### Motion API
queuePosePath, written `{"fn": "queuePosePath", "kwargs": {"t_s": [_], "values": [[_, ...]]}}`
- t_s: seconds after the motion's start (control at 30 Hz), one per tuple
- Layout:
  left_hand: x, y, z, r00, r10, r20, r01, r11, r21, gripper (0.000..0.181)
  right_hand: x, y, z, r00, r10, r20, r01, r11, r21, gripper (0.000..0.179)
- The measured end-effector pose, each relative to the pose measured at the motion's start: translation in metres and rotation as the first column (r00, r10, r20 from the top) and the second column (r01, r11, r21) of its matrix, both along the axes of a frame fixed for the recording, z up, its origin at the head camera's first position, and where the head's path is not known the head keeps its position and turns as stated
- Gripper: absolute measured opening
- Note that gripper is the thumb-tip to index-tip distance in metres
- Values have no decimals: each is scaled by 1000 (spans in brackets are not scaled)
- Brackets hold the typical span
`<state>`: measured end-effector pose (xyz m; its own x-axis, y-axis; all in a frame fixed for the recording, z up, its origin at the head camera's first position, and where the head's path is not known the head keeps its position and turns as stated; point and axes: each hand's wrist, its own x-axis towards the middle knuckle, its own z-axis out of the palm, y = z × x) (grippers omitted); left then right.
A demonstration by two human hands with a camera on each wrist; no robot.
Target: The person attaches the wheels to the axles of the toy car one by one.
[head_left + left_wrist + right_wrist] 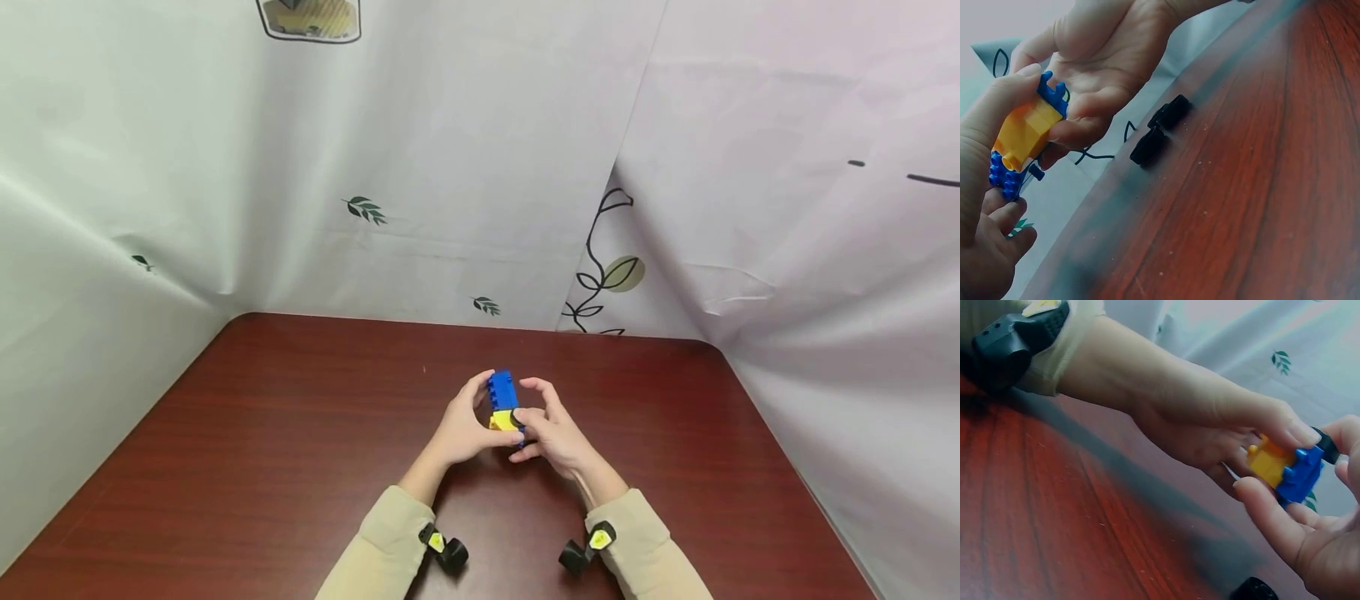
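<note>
Both hands hold a small toy of blue and yellow building bricks [503, 392] above the tabletop. My left hand [461, 427] grips it from the left, its thumb across the yellow bricks [1025, 131] and its fingers at the studded blue brick [1005, 177]. From the other side my right hand [557, 437] pinches the toy near one end, thumb on top and other fingers spread around it. A black wheel-like piece [1327, 445] sits at the toy beside the right thumb. The faces under the fingers are hidden.
Two black round pieces like wheels [1150, 147] lie on the brown wooden table [300, 433]. They are hidden in the head view. A white printed curtain [450, 167] hangs along the table's back and sides. Each sleeve carries a black wrist camera [450, 554].
</note>
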<state>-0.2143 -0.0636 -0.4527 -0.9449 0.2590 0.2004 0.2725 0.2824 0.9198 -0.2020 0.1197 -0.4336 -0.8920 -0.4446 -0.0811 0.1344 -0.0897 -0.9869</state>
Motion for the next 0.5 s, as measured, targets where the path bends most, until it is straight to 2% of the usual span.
{"fn": "queuePosePath", "kwargs": {"t_s": [0.13, 0.23, 0.3, 0.4, 0.5], "values": [[-2, -1, -4, 999, -18, 38, 17, 999, 33, 101, -3, 4, 1, 1000, 6, -15, -5, 995, 99, 66], [-5, -2, -8, 996, -50, 79, 43, 995, 89, 100, -9, 8, 1, 996, -10, -91, 30, 973, 227, 62], [-7, -3, -9, 992, -69, 107, 54, 989, 137, 99, -12, 11, 1, 983, -38, -179, 95, 942, 321, 55], [-6, -4, -10, 984, -94, 152, 66, 981, 182, 97, -15, 19, 1, 945, -72, -320, 212, 879, 427, 47], [-2, -6, -2, 978, -123, 170, 91, 979, 185, 97, -19, 28, 0, 907, -63, -416, 278, 831, 481, 43]]}}
